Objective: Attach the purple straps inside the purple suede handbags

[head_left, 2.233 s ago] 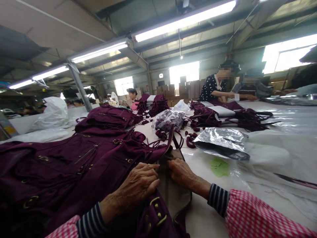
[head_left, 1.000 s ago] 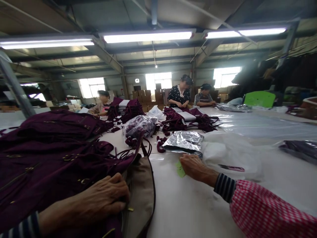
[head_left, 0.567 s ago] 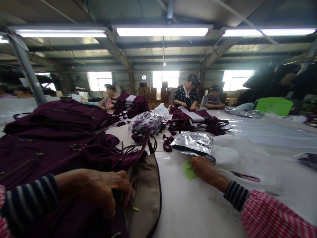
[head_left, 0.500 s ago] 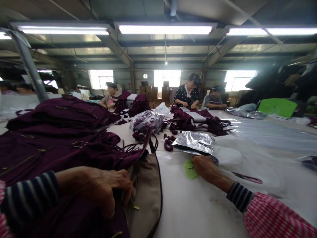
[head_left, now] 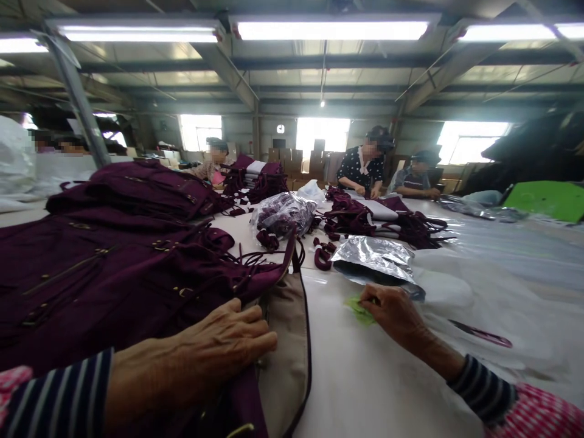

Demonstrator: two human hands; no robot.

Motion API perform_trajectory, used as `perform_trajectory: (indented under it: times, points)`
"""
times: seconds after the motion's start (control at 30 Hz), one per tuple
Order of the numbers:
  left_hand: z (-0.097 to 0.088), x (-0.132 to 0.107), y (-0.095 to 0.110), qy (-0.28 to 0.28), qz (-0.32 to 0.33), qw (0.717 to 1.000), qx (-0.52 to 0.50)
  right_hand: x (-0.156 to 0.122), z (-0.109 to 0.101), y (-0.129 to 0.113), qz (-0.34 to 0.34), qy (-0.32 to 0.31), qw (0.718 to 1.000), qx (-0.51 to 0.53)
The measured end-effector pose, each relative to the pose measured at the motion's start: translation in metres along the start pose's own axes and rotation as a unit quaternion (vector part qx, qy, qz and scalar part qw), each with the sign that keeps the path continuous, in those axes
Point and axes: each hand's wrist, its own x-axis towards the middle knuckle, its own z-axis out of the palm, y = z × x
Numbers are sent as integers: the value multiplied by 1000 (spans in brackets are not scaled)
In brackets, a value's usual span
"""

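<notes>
My left hand [head_left: 228, 344] lies over the edge of a purple bag [head_left: 189, 298] at the left, its fingers bent together on the fabric and the thumb hidden. Beside those fingers the bag's tan lining [head_left: 292, 328] shows, bordered by a dark edge. My right hand [head_left: 395, 310] is closed in a pinch at the thin light green pieces [head_left: 360, 310] on the white table [head_left: 360, 377]. A silver foil pouch [head_left: 378, 258] lies just beyond that hand, its dark mouth facing me.
Purple-handled scissors [head_left: 483, 334] rest on clear plastic sheeting at the right. Ahead are bundled purple straps [head_left: 383, 216], a plastic-wrapped bundle [head_left: 283, 213] and a purple strap coil [head_left: 323, 255]. More purple bags [head_left: 150, 188] are piled at left. Co-workers [head_left: 362, 164] stand across the table.
The view has shifted, moving the scene right and slightly up. My left hand has turned flatter over the bag's edge. My right fingers have drawn together on the green pieces.
</notes>
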Motion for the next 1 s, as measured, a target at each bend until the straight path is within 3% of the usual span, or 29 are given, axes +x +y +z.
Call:
perform_trajectory:
  times: [0.1, 0.2, 0.27, 0.43, 0.6, 0.73, 0.87, 1.0]
  points:
    - [6, 6, 3, -23, 36, 999, 17, -11, 10, -13, -63, -36, 996, 48]
    - [10, 9, 10, 0, 34, 998, 61, -20, 10, -23, -126, -100, 983, 90]
    - [8, 10, 15, 9, 26, 996, 83, -22, 4, -26, -128, -117, 977, 122]
    - [7, 13, 16, -2, -2, 994, 107, -19, -7, -55, -138, -39, 982, 126]
    - [26, 13, -1, -16, 2, 996, 93, -14, 14, -114, -322, 25, 938, 128]
    - [27, 13, -6, -44, -14, 995, 86, -1, 45, -137, -459, 55, 885, 44]
    - [22, 15, -3, -44, -19, 994, 94, 5, 67, -134, -457, 24, 889, 23]
    - [22, 15, -3, -52, -20, 995, 84, 3, 75, -129, -444, 6, 895, 50]
